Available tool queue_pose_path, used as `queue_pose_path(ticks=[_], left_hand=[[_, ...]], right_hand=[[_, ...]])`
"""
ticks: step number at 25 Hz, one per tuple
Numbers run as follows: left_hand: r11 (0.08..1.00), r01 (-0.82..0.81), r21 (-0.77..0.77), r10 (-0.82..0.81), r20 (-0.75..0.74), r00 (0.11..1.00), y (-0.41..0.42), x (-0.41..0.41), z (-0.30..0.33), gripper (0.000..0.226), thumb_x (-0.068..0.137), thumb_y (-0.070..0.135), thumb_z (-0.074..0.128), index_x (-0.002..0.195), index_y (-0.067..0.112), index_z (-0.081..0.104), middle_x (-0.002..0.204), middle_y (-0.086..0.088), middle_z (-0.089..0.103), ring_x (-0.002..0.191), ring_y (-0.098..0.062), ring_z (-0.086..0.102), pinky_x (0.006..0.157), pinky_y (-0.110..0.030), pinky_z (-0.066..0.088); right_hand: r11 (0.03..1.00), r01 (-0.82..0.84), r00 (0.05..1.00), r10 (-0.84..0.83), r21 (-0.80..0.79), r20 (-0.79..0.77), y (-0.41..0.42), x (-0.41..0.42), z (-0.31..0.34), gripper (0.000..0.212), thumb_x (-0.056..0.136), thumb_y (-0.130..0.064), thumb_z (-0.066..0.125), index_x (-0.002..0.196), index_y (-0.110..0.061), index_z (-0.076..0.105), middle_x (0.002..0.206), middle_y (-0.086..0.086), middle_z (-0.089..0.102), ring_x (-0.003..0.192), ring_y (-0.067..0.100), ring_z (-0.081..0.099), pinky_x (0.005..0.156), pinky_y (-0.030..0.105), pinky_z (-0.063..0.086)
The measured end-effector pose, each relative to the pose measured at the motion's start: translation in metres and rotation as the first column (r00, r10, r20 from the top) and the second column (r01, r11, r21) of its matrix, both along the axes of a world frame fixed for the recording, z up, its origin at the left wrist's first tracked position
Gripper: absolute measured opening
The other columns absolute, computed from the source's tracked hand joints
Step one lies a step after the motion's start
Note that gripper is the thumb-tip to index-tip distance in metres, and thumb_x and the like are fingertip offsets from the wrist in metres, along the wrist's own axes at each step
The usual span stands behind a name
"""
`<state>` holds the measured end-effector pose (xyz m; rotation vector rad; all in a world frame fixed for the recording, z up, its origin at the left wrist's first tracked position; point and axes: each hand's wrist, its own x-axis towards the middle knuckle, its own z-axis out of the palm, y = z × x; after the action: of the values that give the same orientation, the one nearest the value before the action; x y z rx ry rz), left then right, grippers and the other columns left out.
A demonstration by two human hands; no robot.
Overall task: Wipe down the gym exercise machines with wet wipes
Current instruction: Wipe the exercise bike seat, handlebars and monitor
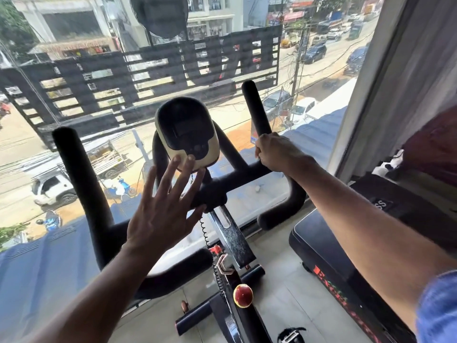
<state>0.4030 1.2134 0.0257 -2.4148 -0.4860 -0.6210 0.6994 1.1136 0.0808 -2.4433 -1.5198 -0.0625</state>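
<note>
A: Subject is an exercise bike (230,233) facing a large glass window (74,144). Handlebars (81,179) are black, thickly padded with a matte foam-like cover, curving up into two rounded-end horns.

B: Console?

A: Console (187,133), egg-shaped, cream plastic shell around a glossy black face, small dark screen in the middle, tilted back toward the viewer. It sits on the centre bar between the horns.

B: Left hand?

A: Left hand (163,211) raised in front of the console's lower edge, palm forward, fingers straight and spread. It holds nothing. Whether the fingertips (190,159) actually touch the shell, cannot tell.

B: Right hand?

A: Right hand (277,151) wrapped round the right horn at its bend, knuckles up, fingers curled about the padding. Cannot tell whether a wipe lies under the palm; none shows.

B: Below the bars?

A: Flat speckled metal stem (233,237), a black coiled cable (204,230) running beside it, a red clamp knob (215,250), a round glossy red knob (243,295) on the frame. One metal pedal (290,335) at the bottom edge.

B: Surroundings?

A: Pale tiled floor (284,293). To the right, a treadmill (329,256), black, rounded motor cover, red lettering along its side. Blue short sleeve (437,308) on the right arm. Street with vehicles beyond the glass.
</note>
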Motion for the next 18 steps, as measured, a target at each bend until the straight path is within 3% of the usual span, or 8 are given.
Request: queue_pose_path(ticks=[4, 7, 11, 15, 18], left_hand=[[1.0, 0.008, -0.007, -0.008, 0.016, 1.0, -0.001, 0.001, 0.0, 0.073, 0.108, 0.055, 0.041, 0.165, 0.013, 0.022, 0.173, -0.018, 0.008, 0.159, -0.039, 0.011, 0.121, -0.065, 0.023], [1.0, 0.007, -0.015, -0.007, 0.015, 1.0, -0.001, 0.0, -0.001, 0.074, 0.107, 0.055, 0.041, 0.165, 0.013, 0.021, 0.173, -0.017, 0.008, 0.159, -0.038, 0.011, 0.121, -0.064, 0.023], [1.0, 0.001, -0.013, -0.001, 0.006, 1.0, 0.0, 0.0, -0.001, 0.074, 0.108, 0.056, 0.04, 0.165, 0.013, 0.02, 0.173, -0.017, 0.007, 0.159, -0.039, 0.01, 0.122, -0.064, 0.022], [1.0, -0.006, -0.007, 0.006, 0.0, 1.0, -0.001, 0.0, -0.002, 0.075, 0.108, 0.057, 0.039, 0.165, 0.013, 0.019, 0.173, -0.017, 0.005, 0.16, -0.039, 0.009, 0.122, -0.064, 0.022], [1.0, -0.002, -0.021, 0.003, 0.007, 1.0, -0.001, 0.0, -0.001, 0.075, 0.107, 0.057, 0.039, 0.166, 0.014, 0.018, 0.173, -0.016, 0.005, 0.16, -0.038, 0.008, 0.122, -0.064, 0.022]], right_hand=[[0.992, -0.125, 0.99, 0.127, 0.035, -0.069, 0.009, -0.027, 0.003, 0.016, 0.087, -0.003, 0.062, 0.096, -0.008, 0.074, 0.088, 0.009, 0.071, 0.081, 0.02, 0.061, 0.072, 0.027, 0.042], [0.984, -0.179, 0.982, 0.178, -0.014, -0.066, 0.001, -0.014, 0.011, 0.016, 0.093, -0.007, 0.063, 0.099, -0.013, 0.077, 0.089, 0.002, 0.071, 0.084, 0.016, 0.062, 0.075, 0.027, 0.041], [0.995, -0.029, 0.999, 0.031, -0.091, 0.022, -0.004, 0.016, 0.015, 0.013, 0.091, -0.004, 0.062, 0.092, -0.012, 0.073, 0.098, 0.011, 0.069, 0.085, 0.025, 0.065, 0.077, 0.032, 0.049], [0.991, -0.135, 0.987, 0.136, 0.026, -0.086, 0.0, -0.015, 0.008, 0.025, 0.091, 0.001, 0.058, 0.101, -0.011, 0.077, 0.099, 0.01, 0.075, 0.097, 0.025, 0.07, 0.082, 0.031, 0.053], [0.965, -0.068, 0.977, 0.117, 0.255, -0.18, -0.015, -0.034, 0.005, 0.018, 0.093, -0.006, 0.063, 0.105, -0.013, 0.075, 0.091, 0.004, 0.076, 0.084, 0.018, 0.072, 0.073, 0.022, 0.052]])
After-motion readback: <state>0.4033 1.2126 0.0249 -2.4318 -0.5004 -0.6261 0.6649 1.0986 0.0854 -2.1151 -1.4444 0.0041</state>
